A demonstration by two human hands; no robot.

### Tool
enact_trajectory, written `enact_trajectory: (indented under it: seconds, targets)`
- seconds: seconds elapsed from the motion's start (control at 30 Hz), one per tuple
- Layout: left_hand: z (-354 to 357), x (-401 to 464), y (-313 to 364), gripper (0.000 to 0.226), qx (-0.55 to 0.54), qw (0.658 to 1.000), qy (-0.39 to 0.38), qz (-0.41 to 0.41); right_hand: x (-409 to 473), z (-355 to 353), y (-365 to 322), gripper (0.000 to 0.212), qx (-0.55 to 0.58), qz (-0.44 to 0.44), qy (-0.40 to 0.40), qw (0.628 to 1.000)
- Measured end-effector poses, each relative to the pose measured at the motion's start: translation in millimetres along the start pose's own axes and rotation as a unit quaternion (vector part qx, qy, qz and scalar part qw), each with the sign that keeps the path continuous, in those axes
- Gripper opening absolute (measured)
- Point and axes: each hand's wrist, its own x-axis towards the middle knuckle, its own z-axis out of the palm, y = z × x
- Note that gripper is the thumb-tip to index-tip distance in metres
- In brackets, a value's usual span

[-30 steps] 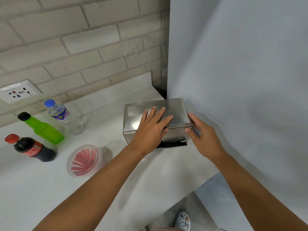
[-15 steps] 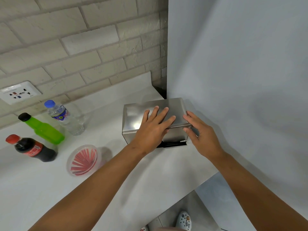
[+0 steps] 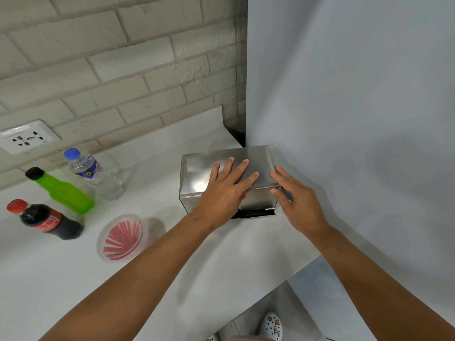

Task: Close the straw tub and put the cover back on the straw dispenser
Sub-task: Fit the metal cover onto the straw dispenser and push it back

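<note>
The stainless steel straw dispenser [image 3: 258, 201] stands at the back right of the white counter, against the grey wall. Its metal cover [image 3: 199, 168] sits on top of it. My left hand [image 3: 224, 193] lies flat on the cover with its fingers spread. My right hand [image 3: 298, 203] pinches the cover's right front corner, fingers on top and thumb under the lip. A black slot shows at the dispenser's base. The round clear straw tub [image 3: 121, 237], with red straws inside, rests on the counter to the left; whether its lid is on I cannot tell.
A cola bottle [image 3: 46, 220], a green bottle [image 3: 64, 193] and a water bottle [image 3: 96, 175] stand at the left. A wall socket [image 3: 27, 137] sits in the brick wall. The counter's front edge [image 3: 270, 279] runs diagonally, with floor and a shoe [image 3: 272, 326] below.
My right hand has slid from the dispenser's right side up onto the cover's right front corner. My left hand has stayed flat on the cover.
</note>
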Motion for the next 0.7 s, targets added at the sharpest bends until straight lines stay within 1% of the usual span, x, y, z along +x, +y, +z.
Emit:
enact_trajectory:
  seconds: [0.13, 0.3, 0.37, 0.47, 0.5, 0.53, 0.6, 0.7]
  targets:
    - [3.6, 1.9, 6.0, 0.054, -0.003, 1.000, -0.005, 0.023, -2.2, 0.5, 1.5, 0.047, -0.001, -0.009, 0.000, 1.000]
    - [7.7, 1.6, 7.8, 0.054, -0.007, 1.000, 0.001, 0.011, -3.9, 5.4, 3.5, 0.045, -0.007, -0.019, 0.009, 1.000]
    - [5.9, 2.0, 8.1, 0.051, -0.013, 1.000, -0.002, 0.011, -3.7, 5.2, 4.2, 0.044, -0.006, -0.021, 0.008, 1.000]
    - [-1.7, 5.2, 2.8, 0.041, -0.050, 0.999, -0.004, 0.014, -0.2, 0.1, 5.1, 0.042, -0.011, -0.023, 0.005, 1.000]
    - [-5.8, 7.4, -0.2, 0.042, -0.072, 0.997, -0.009, 0.010, 3.0, -2.2, 4.3, 0.041, -0.013, -0.018, 0.000, 1.000]
    - [-10.5, 10.3, -3.8, 0.044, -0.096, 0.995, -0.013, 0.002, 7.3, -4.4, 2.5, 0.043, -0.015, -0.008, -0.010, 1.000]
    - [-20.5, 19.7, -13.5, 0.048, -0.128, 0.991, -0.020, -0.020, 20.0, -7.6, -4.3, 0.052, -0.021, 0.016, -0.042, 0.999]
    - [-32.6, 37.6, -31.5, 0.052, -0.139, 0.989, -0.051, -0.029, 46.3, -9.2, -14.2, 0.069, -0.041, 0.043, -0.096, 0.994]
